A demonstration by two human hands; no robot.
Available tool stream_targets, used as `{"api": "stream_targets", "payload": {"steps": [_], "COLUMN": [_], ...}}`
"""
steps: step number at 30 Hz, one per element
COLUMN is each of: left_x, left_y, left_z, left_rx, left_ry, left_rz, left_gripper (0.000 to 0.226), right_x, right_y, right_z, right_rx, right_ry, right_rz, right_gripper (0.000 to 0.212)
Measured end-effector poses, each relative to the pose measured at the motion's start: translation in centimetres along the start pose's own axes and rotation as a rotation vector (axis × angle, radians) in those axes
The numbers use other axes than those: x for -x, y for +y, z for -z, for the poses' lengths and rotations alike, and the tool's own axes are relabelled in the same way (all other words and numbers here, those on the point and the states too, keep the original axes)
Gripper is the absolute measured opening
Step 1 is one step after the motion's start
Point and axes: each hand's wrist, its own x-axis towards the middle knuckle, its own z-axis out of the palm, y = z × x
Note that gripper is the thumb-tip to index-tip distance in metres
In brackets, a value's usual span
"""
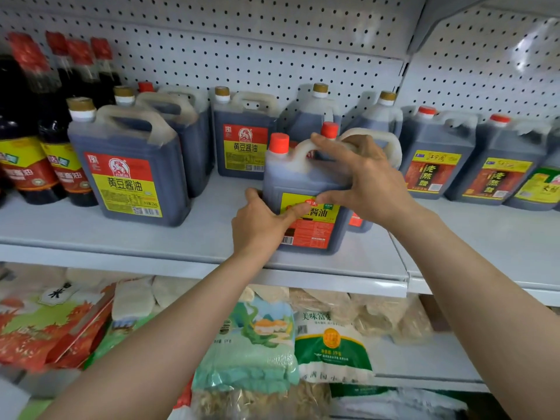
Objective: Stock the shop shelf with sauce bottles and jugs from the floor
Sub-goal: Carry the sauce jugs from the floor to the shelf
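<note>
The shelf is already well stocked. Tall dark bottles stand at the left, gold-capped jugs beside them and along the back, and red-capped jugs with brown labels at the right.

The jug in hand, red-capped with a yellow and red label, stands upright on the shelf near its front edge, in the gap between those groups, with another red-capped jug just behind it. The left hand presses against its lower left side, thumb across the label, fingers wrapped toward the jug's far side. The right hand grasps the top, fingers curled over the white handle and thumb down on the label.

It looks set down but not yet let go, probably being squared up. The floor is out of view, so how many bottles and jugs remain there cannot be told; open shelf room remains at the front.
</note>
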Motion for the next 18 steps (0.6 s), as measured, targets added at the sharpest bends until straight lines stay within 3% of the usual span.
{"api": "stream_targets", "payload": {"steps": [11,14,18], "left_x": [1.0,0.5,-0.3], "left_y": [3.0,2.4,-0.1], "left_z": [-4.2,-3.9,-1.6], "left_rx": [0.017,0.056,0.111], "left_ry": [-0.064,-0.126,-0.197], "left_rz": [-0.058,-0.065,-0.067], "left_gripper": [0.086,0.084,0.084], "right_x": [2.3,2.2,-0.2], "right_y": [4.5,3.8,0.5], "right_z": [1.3,1.6,1.3], "right_rx": [-0.041,0.024,0.031], "right_ry": [0.034,0.027,0.153], "right_rz": [-0.05,-0.046,0.036], "right_gripper": [0.101,0.096,0.089]}}
